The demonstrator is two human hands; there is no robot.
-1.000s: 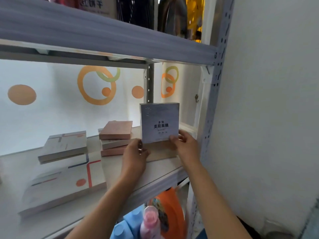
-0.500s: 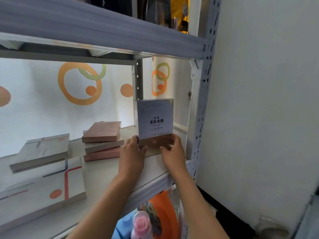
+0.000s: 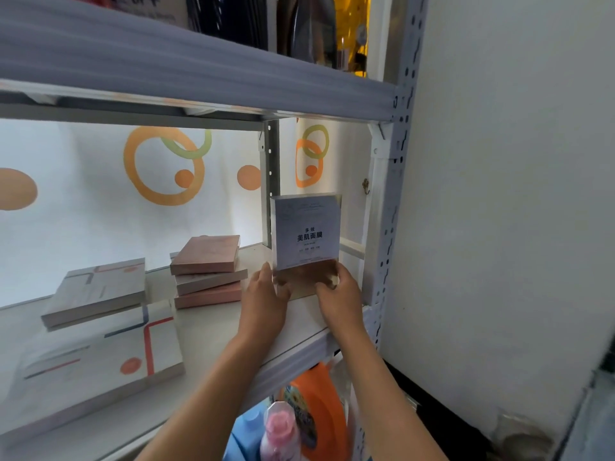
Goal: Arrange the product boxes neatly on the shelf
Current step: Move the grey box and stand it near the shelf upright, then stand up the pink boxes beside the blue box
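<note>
The upright face mask box [image 3: 306, 232] looks like coated card: satiny silver-blue front, with a shiny, mirror-like copper band along the bottom. The stack of pink boxes [image 3: 208, 271] is matt card, no shine at all. The white boxes with orange and blue lines [image 3: 100, 354] look smooth with a slight sheen. The shelf board [image 3: 213, 331] is glossy white, reflecting a bit. The rack post [image 3: 397, 181] is painted metal with punched holes. The orange detergent bottle [image 3: 319, 407] below is glossy plastic.
</note>
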